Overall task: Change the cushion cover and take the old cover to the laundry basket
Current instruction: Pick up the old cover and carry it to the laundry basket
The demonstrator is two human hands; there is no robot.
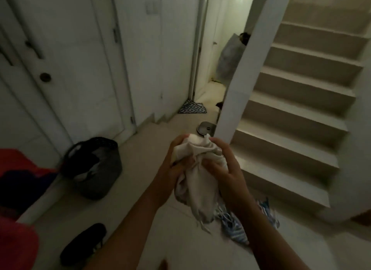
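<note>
A bunched-up off-white cushion cover [197, 181] hangs in front of me at mid-frame, its loose end dangling toward the floor. My left hand [176, 159] grips its upper left side and my right hand [224, 165] grips its upper right side. A dark woven laundry basket [94, 169] stands on the floor to the left, against the white door, with dark and light clothes inside. The basket is well apart from the cover and lower left of my hands.
A staircase [297, 113] rises on the right behind a white post [236, 88]. A striped blue cloth [236, 225] lies on the floor under my right arm. A dark slipper [84, 243] lies bottom left. Red fabric [18, 163] sits at the left edge. A doorway with a patterned mat [193, 107] is ahead.
</note>
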